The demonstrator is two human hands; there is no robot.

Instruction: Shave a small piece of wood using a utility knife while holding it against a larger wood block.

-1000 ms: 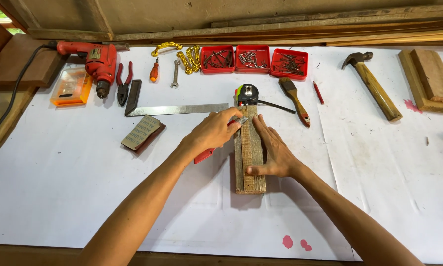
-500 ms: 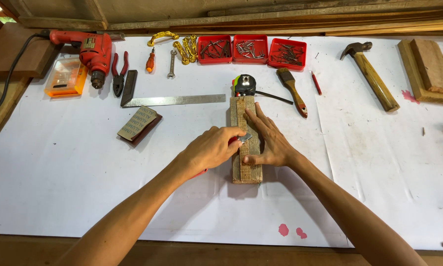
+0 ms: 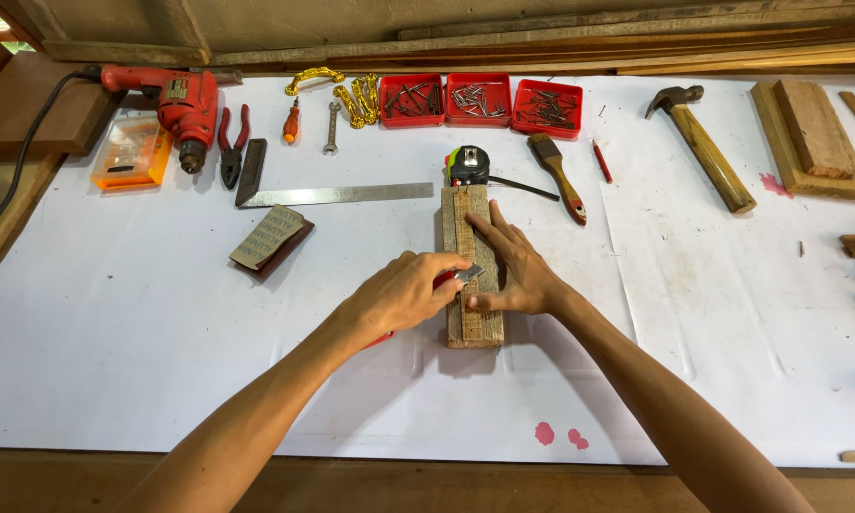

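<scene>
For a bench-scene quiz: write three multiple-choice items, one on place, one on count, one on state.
1. Where is the tape measure?
A. At the far end of the wood block
B. Beside the drill
C. Under the hammer

2. How many red trays stand in a row?
A. Two
B. Three
C. Five

3. What is the right hand doing?
A. Lifting the hammer
B. Pressing flat on the block
C. Hanging free

Key: 1 A, it touches the block's far end. 2 B, three side by side. 3 B, fingers spread on the wood while the left hand holds a red-handled tool.
</scene>
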